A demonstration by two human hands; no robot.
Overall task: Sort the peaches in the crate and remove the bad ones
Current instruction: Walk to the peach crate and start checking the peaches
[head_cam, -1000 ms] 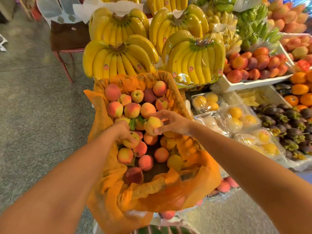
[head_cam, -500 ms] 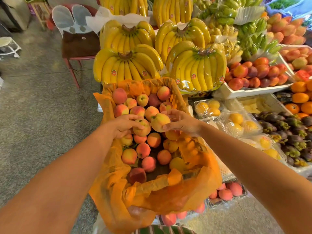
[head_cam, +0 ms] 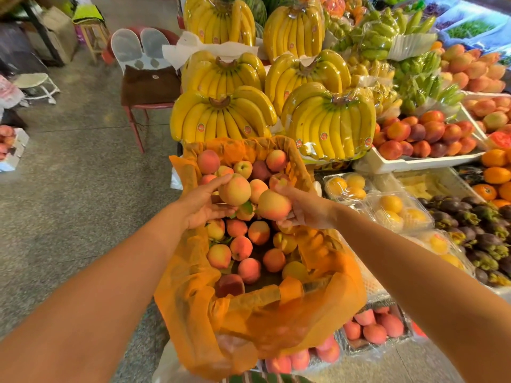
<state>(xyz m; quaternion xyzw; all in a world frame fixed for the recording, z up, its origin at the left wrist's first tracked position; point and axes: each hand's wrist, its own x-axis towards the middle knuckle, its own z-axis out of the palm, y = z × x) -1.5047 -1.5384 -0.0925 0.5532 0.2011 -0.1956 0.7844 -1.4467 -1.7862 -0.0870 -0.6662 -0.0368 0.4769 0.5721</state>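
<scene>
Orange-lined crate (head_cam: 329,294) is sitting below both forearms, and loose peaches (head_cam: 240,247) are lying in it, most of them under and just behind the fingers.

The left hand (head_cam: 203,205) is gripping a yellow-pink peach (head_cam: 235,189). Its thumb is lying along the fruit's upper left side, and its other fingers (head_cam: 224,210) are curling in beneath it, so the peach is resting in a half-closed cup, raised above the pile.

The right hand (head_cam: 308,210) is holding a second peach (head_cam: 273,204), with more red on its lower side. One digit is pressing on the top right of the fruit, and the rest of the fingers (head_cam: 284,223) are wrapping under it from the right. The two held peaches are just beside each other, between the two sets of fingertips; whether they are touching I cannot tell. A peach with a green leaf (head_cam: 246,211) is showing directly under the gap between them.

Beyond the fingertips more peaches are filling the far end of the crate, and past that rim wrapped banana bunches (head_cam: 221,120) are standing in rows. To the right of the right-hand fingers, clear lidded packs of yellow fruit (head_cam: 390,208) are lying just beside the crate, with dark mangosteens (head_cam: 475,225) further out and a white tray of red nectarines (head_cam: 423,136) beyond them. Far to the left of the left thumb, a chair (head_cam: 146,87) is standing on the speckled floor (head_cam: 69,189).
</scene>
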